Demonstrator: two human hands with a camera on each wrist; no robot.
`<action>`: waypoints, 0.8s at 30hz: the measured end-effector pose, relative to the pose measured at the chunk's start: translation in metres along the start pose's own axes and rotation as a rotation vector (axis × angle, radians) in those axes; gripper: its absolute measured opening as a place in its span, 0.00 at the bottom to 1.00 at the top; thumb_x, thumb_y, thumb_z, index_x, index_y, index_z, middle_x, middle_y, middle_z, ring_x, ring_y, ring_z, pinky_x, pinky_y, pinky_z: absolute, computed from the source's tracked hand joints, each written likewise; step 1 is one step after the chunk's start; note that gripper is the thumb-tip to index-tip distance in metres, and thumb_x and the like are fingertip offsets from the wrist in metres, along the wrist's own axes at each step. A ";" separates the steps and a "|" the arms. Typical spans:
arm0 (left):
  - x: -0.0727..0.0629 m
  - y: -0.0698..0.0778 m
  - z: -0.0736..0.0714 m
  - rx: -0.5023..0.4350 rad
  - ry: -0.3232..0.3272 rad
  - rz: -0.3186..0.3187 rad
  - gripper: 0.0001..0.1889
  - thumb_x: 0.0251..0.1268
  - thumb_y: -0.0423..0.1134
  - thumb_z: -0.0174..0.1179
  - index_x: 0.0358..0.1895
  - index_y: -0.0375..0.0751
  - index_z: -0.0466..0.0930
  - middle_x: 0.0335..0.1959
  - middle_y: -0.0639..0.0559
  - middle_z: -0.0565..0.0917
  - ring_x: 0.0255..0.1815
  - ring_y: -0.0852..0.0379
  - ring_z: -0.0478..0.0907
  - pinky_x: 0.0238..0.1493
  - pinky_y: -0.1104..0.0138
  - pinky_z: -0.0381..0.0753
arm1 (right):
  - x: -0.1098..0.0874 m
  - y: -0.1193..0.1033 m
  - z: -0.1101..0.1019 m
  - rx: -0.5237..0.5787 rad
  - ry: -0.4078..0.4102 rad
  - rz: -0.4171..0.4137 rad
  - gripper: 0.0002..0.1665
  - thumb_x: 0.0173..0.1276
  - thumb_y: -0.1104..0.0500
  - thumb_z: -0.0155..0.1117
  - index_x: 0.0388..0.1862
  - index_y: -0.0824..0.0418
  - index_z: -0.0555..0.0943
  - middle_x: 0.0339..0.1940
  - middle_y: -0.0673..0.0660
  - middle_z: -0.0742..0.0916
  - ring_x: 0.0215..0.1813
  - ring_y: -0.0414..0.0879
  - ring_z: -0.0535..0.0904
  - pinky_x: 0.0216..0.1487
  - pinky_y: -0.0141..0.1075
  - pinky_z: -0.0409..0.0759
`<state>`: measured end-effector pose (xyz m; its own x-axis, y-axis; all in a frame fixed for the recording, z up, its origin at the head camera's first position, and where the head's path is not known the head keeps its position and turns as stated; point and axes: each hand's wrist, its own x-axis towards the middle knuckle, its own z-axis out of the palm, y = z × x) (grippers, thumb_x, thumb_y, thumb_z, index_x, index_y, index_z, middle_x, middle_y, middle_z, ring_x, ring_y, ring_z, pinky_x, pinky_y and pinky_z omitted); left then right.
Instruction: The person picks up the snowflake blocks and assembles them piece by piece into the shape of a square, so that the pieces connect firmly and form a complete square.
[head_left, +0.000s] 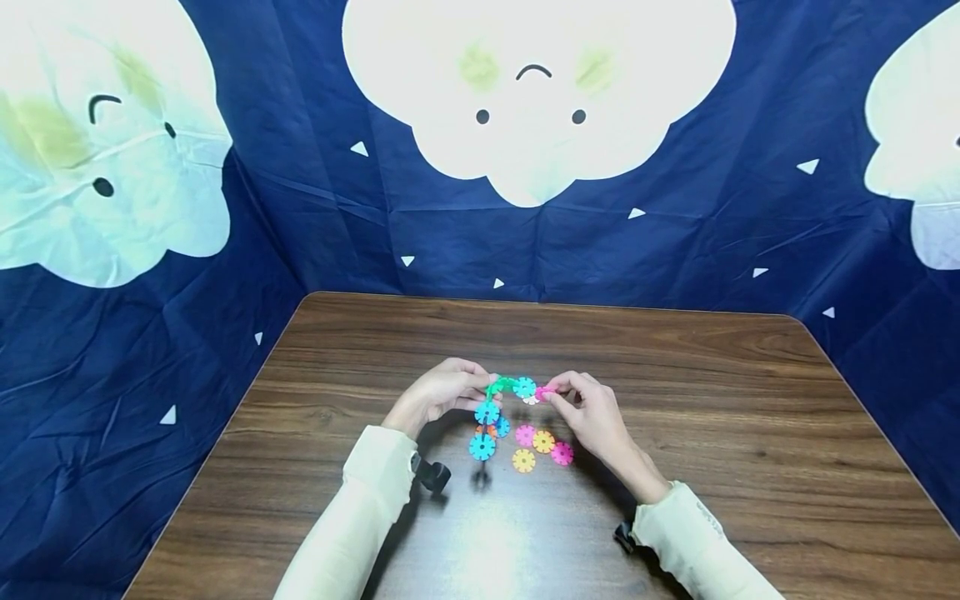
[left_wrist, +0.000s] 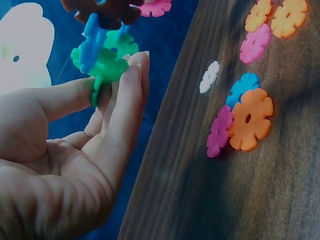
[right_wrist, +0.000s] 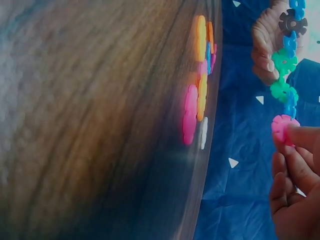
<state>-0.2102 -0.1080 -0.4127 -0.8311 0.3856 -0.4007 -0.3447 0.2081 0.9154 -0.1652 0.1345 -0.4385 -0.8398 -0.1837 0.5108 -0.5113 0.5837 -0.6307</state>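
Both hands hold up a chain of interlocked, notched plastic discs above the table. My left hand (head_left: pixel 450 390) pinches a green disc (left_wrist: pixel 102 67) of the chain between thumb and fingers. At the chain's other end, my right hand (head_left: pixel 594 414) grips a pink disc (right_wrist: pixel 283 126) with thumb and fingertips. Between the hands run green discs (right_wrist: pixel 284 91) and a blue disc (head_left: pixel 524 387). Past the left hand the chain bends toward the near side, with a dark disc (right_wrist: pixel 293 22) and blue discs (head_left: pixel 482 447) hanging over the tabletop.
Loose discs lie on the wooden table (head_left: pixel 712 400): a yellow disc (head_left: pixel 523 461), a pink disc (head_left: pixel 562 453), an orange disc (left_wrist: pixel 250 120), a blue disc (head_left: pixel 502 427), a white disc (left_wrist: pixel 209 77) and others. Dark blue cloth (head_left: pixel 450 250) with clouds hangs behind the table.
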 end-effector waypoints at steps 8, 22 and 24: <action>0.001 0.000 0.002 0.013 0.000 -0.005 0.08 0.67 0.38 0.58 0.28 0.42 0.76 0.28 0.54 0.78 0.28 0.59 0.77 0.35 0.70 0.83 | -0.001 0.000 0.000 -0.015 0.011 -0.075 0.05 0.58 0.61 0.72 0.32 0.54 0.83 0.26 0.46 0.85 0.31 0.41 0.77 0.30 0.36 0.80; -0.002 0.005 0.005 0.065 0.016 -0.001 0.08 0.67 0.36 0.57 0.28 0.41 0.76 0.37 0.46 0.84 0.33 0.58 0.82 0.38 0.68 0.83 | -0.004 -0.004 0.003 -0.023 0.002 -0.148 0.05 0.59 0.63 0.71 0.32 0.56 0.83 0.28 0.46 0.84 0.33 0.36 0.77 0.31 0.37 0.82; -0.002 0.005 0.005 0.069 0.019 -0.003 0.08 0.67 0.35 0.57 0.28 0.41 0.77 0.39 0.45 0.84 0.34 0.58 0.83 0.39 0.68 0.84 | -0.004 -0.004 0.004 -0.014 0.006 -0.149 0.05 0.59 0.63 0.71 0.32 0.56 0.83 0.28 0.46 0.84 0.33 0.36 0.77 0.30 0.37 0.82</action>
<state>-0.2076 -0.1031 -0.4076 -0.8385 0.3676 -0.4023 -0.3172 0.2710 0.9088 -0.1604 0.1297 -0.4402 -0.7536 -0.2645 0.6018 -0.6277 0.5615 -0.5392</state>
